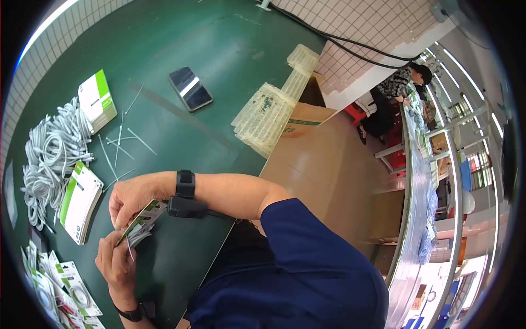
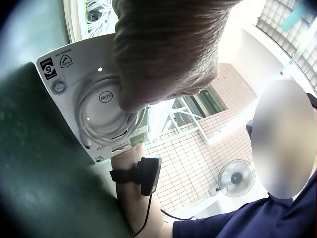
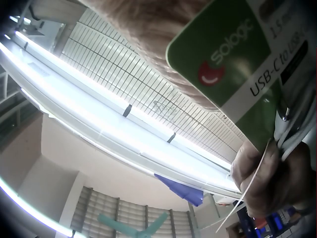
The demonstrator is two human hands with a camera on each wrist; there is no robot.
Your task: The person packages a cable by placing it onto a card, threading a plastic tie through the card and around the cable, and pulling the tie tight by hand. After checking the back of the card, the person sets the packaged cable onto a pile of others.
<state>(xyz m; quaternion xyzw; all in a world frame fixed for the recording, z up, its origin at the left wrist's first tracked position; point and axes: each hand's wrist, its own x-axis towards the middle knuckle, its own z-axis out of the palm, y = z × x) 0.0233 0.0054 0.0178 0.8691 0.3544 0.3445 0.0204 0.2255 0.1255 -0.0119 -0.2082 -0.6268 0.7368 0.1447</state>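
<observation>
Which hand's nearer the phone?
Right. In the head view, the right hand is below and left of the phone; the left hand is farther below, past the right one.

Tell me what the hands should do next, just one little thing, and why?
Probably the right hand should pinch the thin white strip and pull it snug, because its end sticks out loose beside the left hand, while the coiled cable lies against the printed card.

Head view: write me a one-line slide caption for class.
Left hand and right hand hold a carded cable above a green table, near grey cables and stacked cards.
</observation>
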